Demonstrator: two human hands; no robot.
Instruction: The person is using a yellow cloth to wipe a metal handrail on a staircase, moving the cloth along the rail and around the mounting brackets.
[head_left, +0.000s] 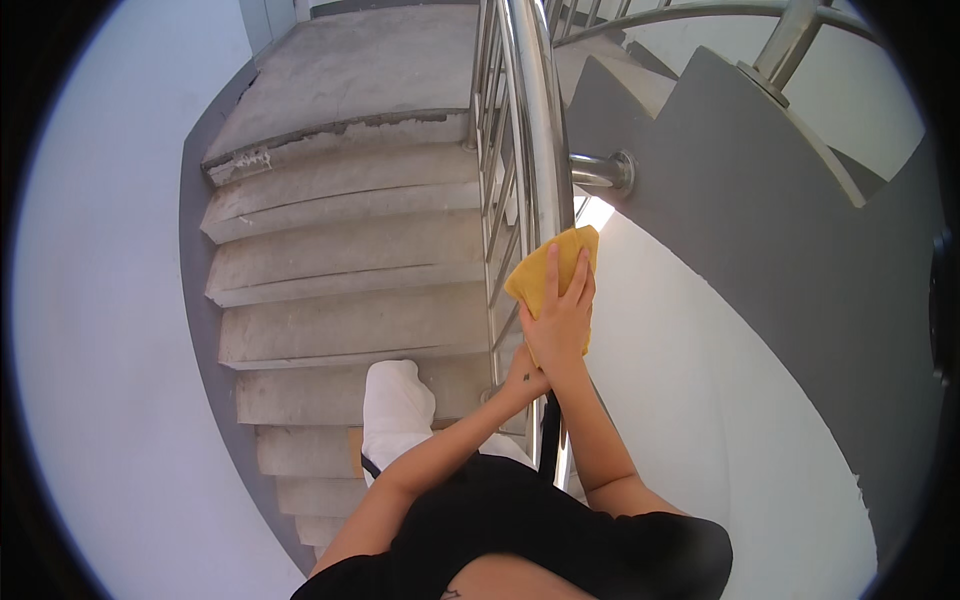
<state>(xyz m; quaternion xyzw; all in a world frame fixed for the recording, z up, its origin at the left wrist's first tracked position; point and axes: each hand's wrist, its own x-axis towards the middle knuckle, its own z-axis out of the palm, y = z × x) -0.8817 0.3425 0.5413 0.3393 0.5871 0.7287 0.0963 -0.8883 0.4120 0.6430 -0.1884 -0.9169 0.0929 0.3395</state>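
Note:
A yellow cloth (541, 271) lies folded over the shiny metal handrail (546, 142) of a stair railing. My right hand (561, 322) presses on the cloth from above, with its fingers spread over it and pointing up the rail. My left hand (525, 369) is at the rail just below, its wrist crossing beside the right wrist. The left fingers are mostly hidden behind the right hand and the cloth, so what they hold cannot be told.
Concrete steps (352, 319) rise on the left to a landing (375, 67) with a chipped edge. Metal balusters (495, 217) line the railing. Right of it, a bracket (600, 171) meets the grey side of another stair flight (720, 165). A white wall (97, 300) stands at left.

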